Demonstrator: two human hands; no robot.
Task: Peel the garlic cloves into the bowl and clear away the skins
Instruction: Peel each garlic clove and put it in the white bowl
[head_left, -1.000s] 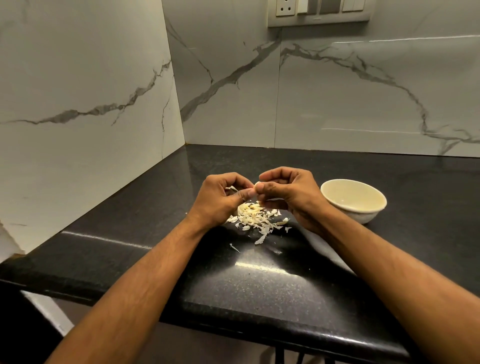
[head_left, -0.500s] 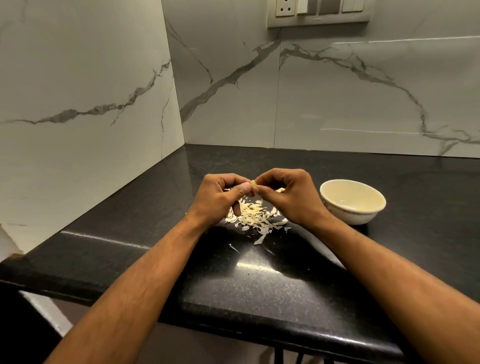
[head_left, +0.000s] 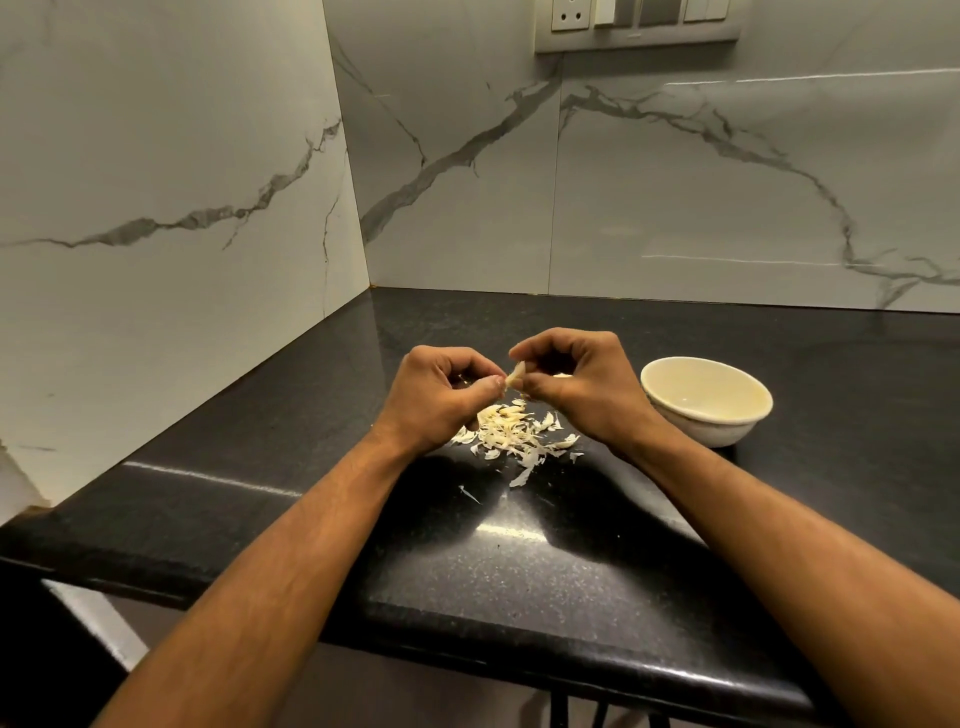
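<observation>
Both hands meet above a black, speckled stone counter with a glossy, rounded near edge. The left hand is curled, its thumb and forefinger pinching one end of a small, pale garlic clove. The right hand is also curled, fingers bent over and thumb beneath, gripping the other end of the same clove. The clove is a thin, cream-coloured sliver held between the two sets of fingertips, above the counter and not touching it.

Directly below the hands lies a loose heap of skins: papery, off-white flakes and curled strips, scattered thinly toward the near side, with one stray sliver lying apart nearer the person.

To the right of the right hand, close to its wrist, stands a round, cream bowl, smooth and glazed, with a plain rim. What it holds cannot be made out.

Behind the counter, two walls of polished white marble-look tile with grey veins meet at a corner. A switch panel with a socket sits high on the far wall.
</observation>
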